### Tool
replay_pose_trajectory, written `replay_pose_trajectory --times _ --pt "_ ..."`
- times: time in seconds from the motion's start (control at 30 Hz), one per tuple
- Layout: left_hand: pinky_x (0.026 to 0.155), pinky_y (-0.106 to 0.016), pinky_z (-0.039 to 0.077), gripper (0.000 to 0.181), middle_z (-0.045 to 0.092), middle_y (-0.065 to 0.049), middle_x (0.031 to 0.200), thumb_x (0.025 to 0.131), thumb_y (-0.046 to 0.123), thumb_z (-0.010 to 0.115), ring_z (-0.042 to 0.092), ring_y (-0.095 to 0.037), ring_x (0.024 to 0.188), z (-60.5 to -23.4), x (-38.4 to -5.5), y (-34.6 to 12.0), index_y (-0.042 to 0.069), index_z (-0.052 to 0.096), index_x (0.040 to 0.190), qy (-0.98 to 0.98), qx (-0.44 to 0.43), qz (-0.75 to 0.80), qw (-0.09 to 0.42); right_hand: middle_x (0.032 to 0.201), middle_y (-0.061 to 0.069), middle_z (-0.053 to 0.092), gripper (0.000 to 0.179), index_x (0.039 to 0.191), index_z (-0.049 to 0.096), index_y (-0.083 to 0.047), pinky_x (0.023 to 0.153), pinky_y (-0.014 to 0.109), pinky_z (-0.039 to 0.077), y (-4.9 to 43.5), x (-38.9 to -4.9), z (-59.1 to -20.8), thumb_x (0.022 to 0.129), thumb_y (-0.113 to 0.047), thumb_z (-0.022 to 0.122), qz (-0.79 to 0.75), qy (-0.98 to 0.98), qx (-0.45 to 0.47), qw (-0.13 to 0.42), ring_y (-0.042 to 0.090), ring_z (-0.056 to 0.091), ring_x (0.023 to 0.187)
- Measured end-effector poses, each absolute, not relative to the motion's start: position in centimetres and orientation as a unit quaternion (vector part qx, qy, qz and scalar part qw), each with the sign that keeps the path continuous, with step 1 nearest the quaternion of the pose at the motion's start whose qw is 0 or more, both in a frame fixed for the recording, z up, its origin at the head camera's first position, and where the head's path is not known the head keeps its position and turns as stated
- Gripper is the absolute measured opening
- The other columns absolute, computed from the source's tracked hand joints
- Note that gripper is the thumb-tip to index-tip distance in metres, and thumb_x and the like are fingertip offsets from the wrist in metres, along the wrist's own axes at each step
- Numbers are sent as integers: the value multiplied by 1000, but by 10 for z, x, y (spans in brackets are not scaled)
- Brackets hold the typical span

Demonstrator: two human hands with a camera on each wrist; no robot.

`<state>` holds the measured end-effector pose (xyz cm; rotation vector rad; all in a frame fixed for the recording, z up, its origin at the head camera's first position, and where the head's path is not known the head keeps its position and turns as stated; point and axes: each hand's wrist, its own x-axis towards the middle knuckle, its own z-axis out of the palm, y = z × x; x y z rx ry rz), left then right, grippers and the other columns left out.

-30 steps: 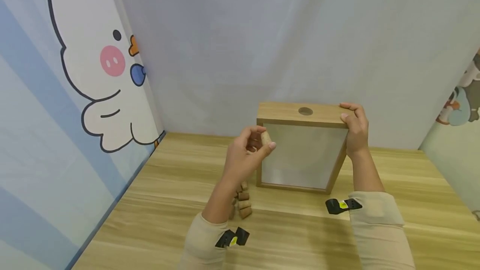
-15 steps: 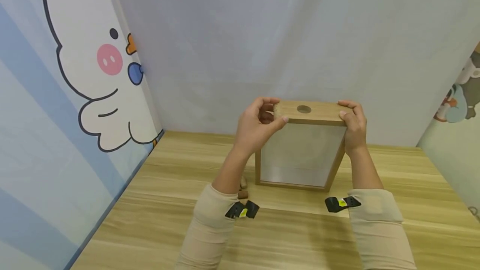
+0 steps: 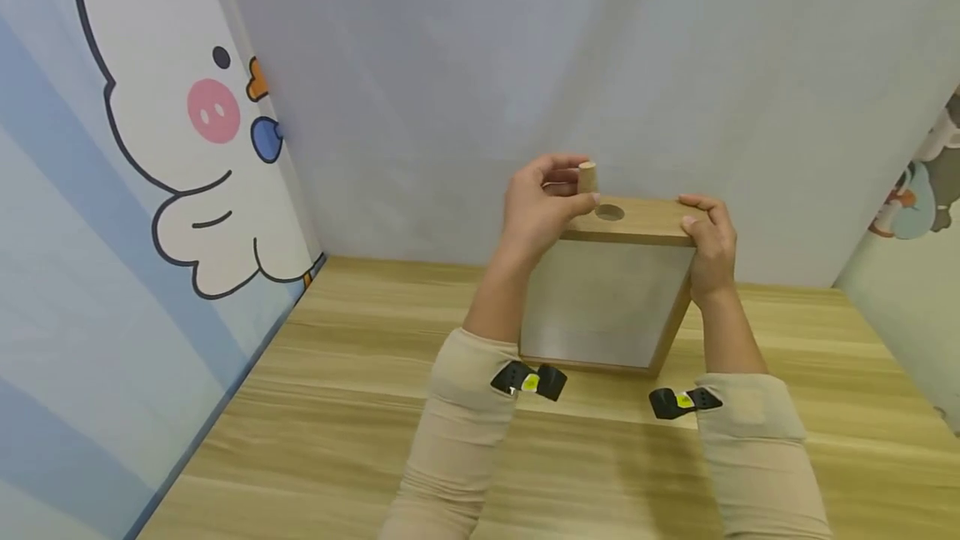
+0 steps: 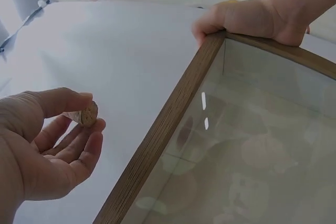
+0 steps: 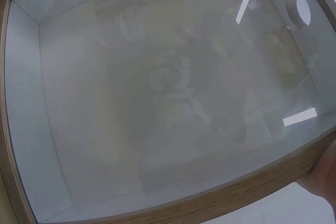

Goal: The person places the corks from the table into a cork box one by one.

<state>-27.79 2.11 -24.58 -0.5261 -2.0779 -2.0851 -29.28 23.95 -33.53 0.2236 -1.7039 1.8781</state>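
Note:
My left hand (image 3: 536,207) pinches a light cork (image 3: 587,179) between thumb and fingers, just above the top of a wooden shadow box (image 3: 652,219). The cork stands nearly upright, close to the left of the round hole (image 3: 610,212) in the box's top. In the left wrist view the cork (image 4: 90,114) shows its round end at the fingertips. My right hand (image 3: 712,252) grips the top right corner of the box, thumb in front and fingers over the top. Through the clear front pane, the right wrist view shows the hole (image 5: 299,10) and a bare interior.
The box stands upright on a wood-grain table (image 3: 337,407), near the grey-white cloth backdrop (image 3: 420,107) behind it. A cartoon-printed panel (image 3: 150,232) borders the table on the left. Another printed panel (image 3: 900,273) stands at the right.
My left hand has moved up and right with the cork, from beside the box to above its top. Loose corks seen earlier are hidden behind the left arm. My right hand keeps its grip.

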Motion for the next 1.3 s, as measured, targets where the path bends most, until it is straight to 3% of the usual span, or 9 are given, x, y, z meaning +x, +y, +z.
replay_pose_trajectory --times 0.13,0.33,0.53,0.83,1.13,1.3 --pt "70 -23 49 31 66 1 89 72 -1 77 61 -11 83 -240 -286 32 9 67 99 -716 -151 -678 67 106 4 51 30 104 62 -15 80 35 29 239 -292 -336 84 -11 41 707 -639 80 293 18 44 94" --pt "63 -21 48 32 64 0 81 65 0 83 61 -13 75 -235 -300 47 7 66 92 -773 -105 -625 42 108 4 50 30 105 62 -15 81 35 28 240 -290 -337 84 -11 41 709 -638 80 291 18 43 95" --pt "67 -21 44 32 63 6 75 61 9 88 58 -11 73 -236 -305 59 14 67 85 -853 -46 -518 41 106 4 50 29 104 63 -14 80 34 29 240 -290 -336 85 -11 42 712 -633 96 286 17 43 93" --pt "66 -26 47 36 64 6 81 64 12 87 58 -13 76 -242 -298 52 17 66 93 -836 -48 -547 18 107 4 49 29 105 62 -15 79 34 29 238 -288 -338 85 -11 41 715 -634 92 280 17 43 93" --pt "77 -25 46 29 63 0 94 78 17 76 56 -15 89 -275 -258 23 7 65 103 -776 -189 -588 126 107 5 49 29 104 63 -14 81 33 28 240 -288 -340 84 -9 42 714 -629 103 291 17 42 95" --pt "77 -29 47 28 63 -3 102 81 17 74 57 -16 91 -292 -243 11 7 64 105 -770 -233 -575 148 108 4 49 29 103 62 -13 83 32 27 240 -285 -337 84 -7 42 710 -637 98 283 16 42 96"
